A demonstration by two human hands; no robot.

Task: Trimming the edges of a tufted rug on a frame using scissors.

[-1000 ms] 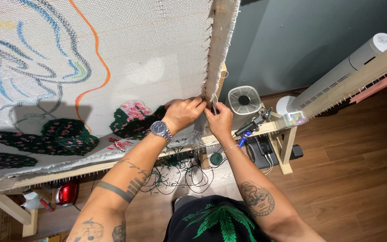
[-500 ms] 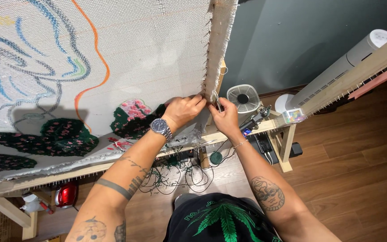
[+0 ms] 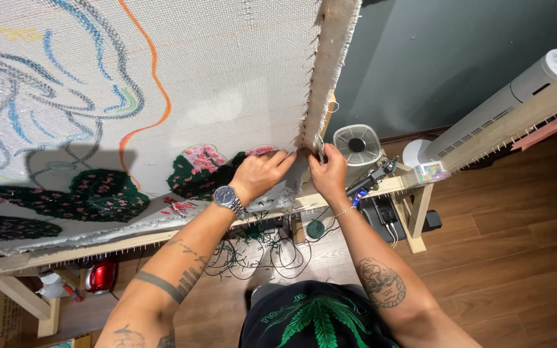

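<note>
A large white backing cloth with drawn coloured lines and tufted green and pink patches is stretched on a wooden frame. My left hand, a watch on its wrist, presses flat on the cloth close to the frame's lower right corner. My right hand pinches the frayed cloth edge at the frame post, with a small metal tool partly showing between its fingers. The two hands nearly touch.
A small white fan stands behind the frame, beside a tall white tower unit. Dark yarn and cables lie tangled on the wooden floor under the frame. A red object sits at lower left.
Both hands have shifted slightly along the cloth's edge, staying at the frame's lower right corner. The view has shifted a little.
</note>
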